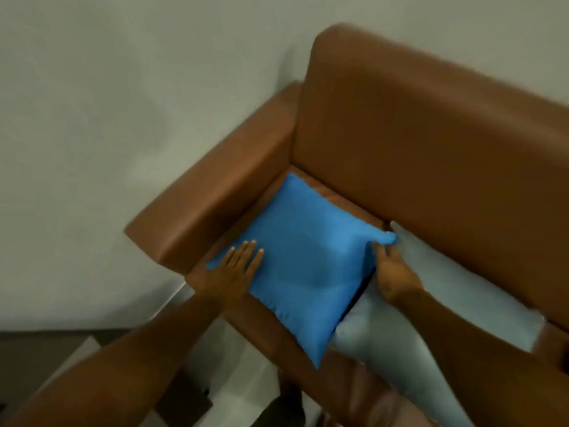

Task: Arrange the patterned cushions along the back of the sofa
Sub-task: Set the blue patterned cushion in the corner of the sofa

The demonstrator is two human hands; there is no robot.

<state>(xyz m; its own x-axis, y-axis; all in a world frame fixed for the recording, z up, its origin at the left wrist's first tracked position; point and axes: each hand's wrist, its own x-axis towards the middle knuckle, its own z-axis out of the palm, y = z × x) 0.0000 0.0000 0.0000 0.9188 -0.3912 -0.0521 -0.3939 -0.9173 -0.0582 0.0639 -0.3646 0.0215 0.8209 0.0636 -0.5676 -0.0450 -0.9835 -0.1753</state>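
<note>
A bright blue cushion (303, 257) lies flat on the seat of a brown leather sofa (431, 134), in the corner by the left armrest. My left hand (237, 266) rests flat on the cushion's near-left corner, fingers together and extended. My right hand (391, 272) grips the cushion's right edge near its far-right corner, fingers tucked under the fabric. A pale grey cushion (455, 288) lies on the seat to the right, partly under the blue one and behind my right forearm. The frame is blurred and no pattern shows on either cushion.
The sofa's left armrest (215, 192) runs along a plain pale wall (123, 103). The backrest rises behind the cushions. Below the sofa's front edge lie a pale floor (234, 380) and some dark blurred shapes.
</note>
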